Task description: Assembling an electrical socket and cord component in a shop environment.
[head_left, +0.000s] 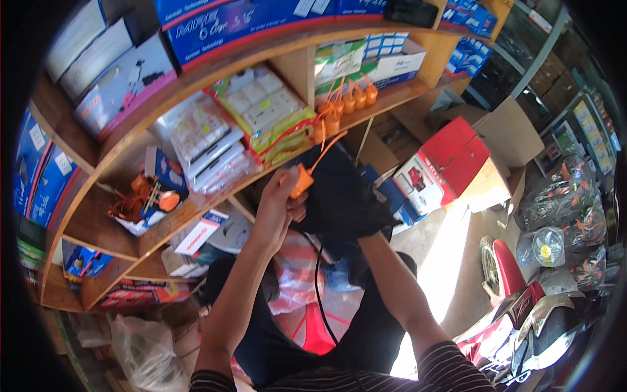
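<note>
My left hand is closed around a small orange fitting with an orange lead sticking up from it. It is raised close to the shelf edge, beside a dark, limp black bag. My right forearm reaches up to the bag, which covers the right hand, so its fingers are hidden. Several similar orange fittings stand in a row on the shelf beyond, their leads pointing upward. A thin black cord hangs between my knees.
Curved wooden shelves hold blue boxes and bagged white switch plates. More orange pieces lie in a compartment at left. Rightward are a red-and-white carton, wrapped goods and a red motorbike.
</note>
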Motion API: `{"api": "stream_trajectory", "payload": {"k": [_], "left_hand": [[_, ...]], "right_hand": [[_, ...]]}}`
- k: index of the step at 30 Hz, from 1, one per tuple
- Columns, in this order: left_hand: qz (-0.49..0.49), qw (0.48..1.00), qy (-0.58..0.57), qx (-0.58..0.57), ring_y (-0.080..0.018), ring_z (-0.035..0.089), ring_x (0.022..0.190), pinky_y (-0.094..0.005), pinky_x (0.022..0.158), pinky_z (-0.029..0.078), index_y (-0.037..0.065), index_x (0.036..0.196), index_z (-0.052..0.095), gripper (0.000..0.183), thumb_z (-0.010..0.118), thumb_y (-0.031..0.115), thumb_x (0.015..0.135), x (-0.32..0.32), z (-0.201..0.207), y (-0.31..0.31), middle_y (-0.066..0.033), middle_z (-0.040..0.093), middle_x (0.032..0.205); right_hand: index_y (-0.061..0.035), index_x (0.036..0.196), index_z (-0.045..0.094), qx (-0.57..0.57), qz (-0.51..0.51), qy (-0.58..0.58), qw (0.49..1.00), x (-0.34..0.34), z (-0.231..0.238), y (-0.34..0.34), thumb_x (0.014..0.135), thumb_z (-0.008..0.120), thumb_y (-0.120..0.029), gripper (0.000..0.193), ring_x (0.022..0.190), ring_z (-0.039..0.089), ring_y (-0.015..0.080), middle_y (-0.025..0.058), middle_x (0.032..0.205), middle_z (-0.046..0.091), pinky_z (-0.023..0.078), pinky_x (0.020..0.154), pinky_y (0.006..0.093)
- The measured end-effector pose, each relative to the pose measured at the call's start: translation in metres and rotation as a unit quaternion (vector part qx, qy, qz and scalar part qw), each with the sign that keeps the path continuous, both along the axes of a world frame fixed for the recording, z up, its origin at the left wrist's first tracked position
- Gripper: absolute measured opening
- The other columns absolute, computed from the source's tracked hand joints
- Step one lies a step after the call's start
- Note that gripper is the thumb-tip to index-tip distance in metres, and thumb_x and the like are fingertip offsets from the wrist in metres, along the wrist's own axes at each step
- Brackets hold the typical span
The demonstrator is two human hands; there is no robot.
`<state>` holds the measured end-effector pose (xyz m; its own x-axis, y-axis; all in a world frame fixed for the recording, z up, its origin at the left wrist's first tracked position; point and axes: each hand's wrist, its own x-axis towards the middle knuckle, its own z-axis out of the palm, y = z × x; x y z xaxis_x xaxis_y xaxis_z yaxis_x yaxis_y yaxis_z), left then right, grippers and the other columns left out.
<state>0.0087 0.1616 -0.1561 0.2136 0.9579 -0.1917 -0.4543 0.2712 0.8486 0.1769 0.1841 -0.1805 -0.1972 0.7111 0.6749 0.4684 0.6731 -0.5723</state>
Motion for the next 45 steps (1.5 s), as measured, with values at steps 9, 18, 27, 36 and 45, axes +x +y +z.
{"api": "stream_trajectory", "payload": {"k": [9,18,27,36,45], "left_hand": [[-0.025,0.948,0.202,0.244,-0.0039,0.056,0.070,-0.0183,0.055,0.042,0.002,0.114,0.049,0.030,0.068,0.017,0.096,-0.006,0.006,-0.004,-0.0078,0.064,0.101],[-0.064,0.955,0.194,0.215,-0.0045,0.052,0.056,-0.0210,0.047,0.040,0.003,0.114,0.049,0.033,0.069,0.021,0.096,0.001,0.005,-0.007,-0.0046,0.061,0.090],[-0.019,0.974,0.087,0.208,-0.0112,0.056,0.053,-0.0223,0.048,0.046,0.003,0.117,0.042,0.040,0.066,0.029,0.097,-0.002,0.008,-0.007,-0.0084,0.055,0.090],[0.041,0.972,0.144,0.182,-0.0136,0.060,0.055,-0.0228,0.048,0.047,0.004,0.114,0.042,0.025,0.052,0.026,0.105,0.003,-0.001,0.001,-0.0096,0.056,0.092],[0.018,0.986,0.072,0.148,-0.0189,0.062,0.065,-0.0306,0.062,0.052,0.010,0.119,0.045,0.031,0.037,0.038,0.108,-0.007,0.000,0.002,-0.0084,0.056,0.100]], "right_hand": [[-0.0015,0.112,0.060,-0.017,-0.114,-0.005,0.993,0.001,-0.002,0.000,0.086,0.065,-0.016,0.030,0.108,0.058,0.0371,0.0185,0.113,0.061,0.047,0.093,0.0439],[-0.0016,0.105,0.059,-0.023,-0.163,-0.025,0.986,0.007,-0.005,0.003,0.084,0.067,-0.019,0.029,0.103,0.056,0.0393,0.0190,0.107,0.059,0.046,0.088,0.0465],[-0.0059,0.096,0.058,-0.071,-0.078,0.074,0.992,0.021,0.016,0.013,0.076,0.073,-0.023,0.031,0.077,0.058,0.0327,0.0126,0.086,0.056,0.048,0.067,0.0420],[-0.0056,0.106,0.058,-0.300,0.143,0.280,0.901,-0.030,0.018,-0.007,0.090,0.062,-0.011,0.018,0.068,0.061,0.0209,0.0067,0.076,0.058,0.050,0.061,0.0341],[-0.0041,0.108,0.058,-0.319,0.180,0.331,0.869,-0.026,0.015,-0.005,0.097,0.058,-0.014,0.014,0.062,0.058,0.0123,0.0050,0.078,0.059,0.048,0.054,0.0278]]}}
